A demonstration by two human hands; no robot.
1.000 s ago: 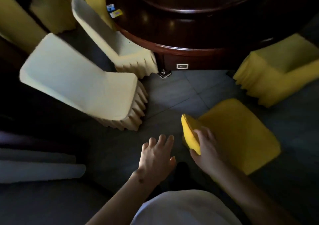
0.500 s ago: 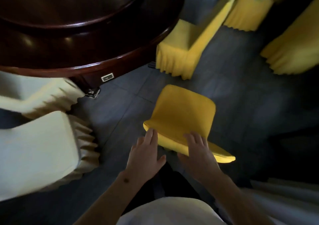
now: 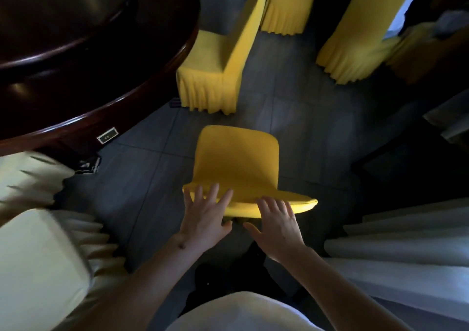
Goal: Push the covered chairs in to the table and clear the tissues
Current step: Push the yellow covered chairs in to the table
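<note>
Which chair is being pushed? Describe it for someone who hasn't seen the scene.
Start at the dark round table upper left. The yellow-covered chair stands on the floor off its edge, nearest the camera. Unlike its neighbours, both hands, left hand and right hand, rest on its backrest.

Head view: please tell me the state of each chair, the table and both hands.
Nearest yellow chair: standing clear of the table, not pushed in.
Second yellow chair: seat beside the table rim.
Pale chairs: near the table, blurred.
Table: dark, glossy.
Left hand: fingers straight, on the chair top.
Right hand: same.
</note>
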